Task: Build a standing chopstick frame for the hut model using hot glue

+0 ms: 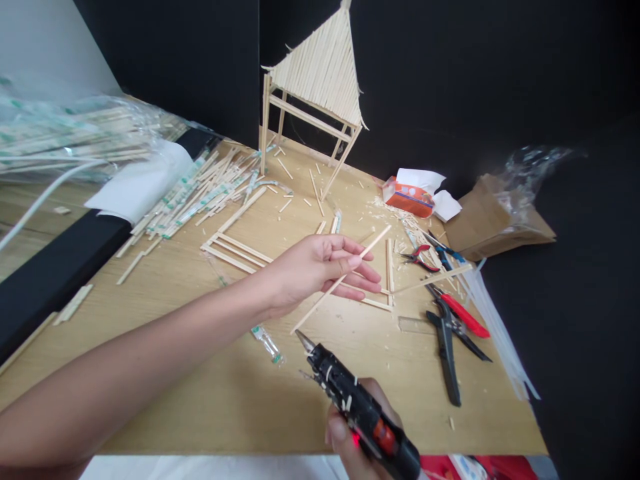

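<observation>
The wooden table (210,407) supports the full layout; my left forearm (150,363) covers part of its near surface. The roofed stick model (315,73) stands on stick legs beyond the flat stick frame (240,252), the reference for all positions below; the model's peak meets the upper limit of view. The clear bag of sticks (75,130), left of the flat stick frame and beyond it, is cut off at the view's edge. The middle of the flat stick frame is concealed by my left hand (330,267); I cannot tell whether its rails run unbroken. The brown paper bag (483,227) is right of the frame and beyond it; its interior cannot be made out.

My left hand, half open above the frame, pinches one held stick (320,303) between thumb and fingers. My right hand (347,441), on the frame's near side, is closed around the glue gun (345,393); the gun body hides part of my grip, and its rear end is cut off below. The red-handled cutters (465,315) lie right of the frame. The gun's nozzle (305,341) is just beside the held stick's lower end; contact cannot be confirmed. Small stick offcuts (285,168) lie beyond the frame.
</observation>
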Demonstrator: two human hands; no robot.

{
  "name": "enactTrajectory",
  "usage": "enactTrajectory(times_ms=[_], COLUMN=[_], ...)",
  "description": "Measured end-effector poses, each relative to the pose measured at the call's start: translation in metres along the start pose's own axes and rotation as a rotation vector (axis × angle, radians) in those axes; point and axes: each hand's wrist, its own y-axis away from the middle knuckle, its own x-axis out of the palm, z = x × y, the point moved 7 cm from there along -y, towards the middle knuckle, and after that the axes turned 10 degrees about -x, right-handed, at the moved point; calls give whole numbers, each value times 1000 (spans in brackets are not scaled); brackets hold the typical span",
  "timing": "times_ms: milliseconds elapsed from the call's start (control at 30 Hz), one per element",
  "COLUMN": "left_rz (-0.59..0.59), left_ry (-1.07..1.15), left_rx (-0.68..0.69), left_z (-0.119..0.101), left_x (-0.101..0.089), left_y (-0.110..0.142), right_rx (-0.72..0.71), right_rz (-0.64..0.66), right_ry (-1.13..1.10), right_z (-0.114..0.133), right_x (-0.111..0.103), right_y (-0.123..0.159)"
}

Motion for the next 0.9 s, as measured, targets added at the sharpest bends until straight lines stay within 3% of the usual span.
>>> enactTrajectory(times_ms=[733, 900], left_rz=[-20, -14], left_ry=[-40, -98], left_rx=[-5, 12], left_z=[3, 3], left_x=[-2, -4], left_y=[1, 0], right_rx=[72, 11], right_rz=[44, -20], right_ry=[-31, -131], right_z=[-8, -5], right_x=[3, -13], right_y=[2, -10])
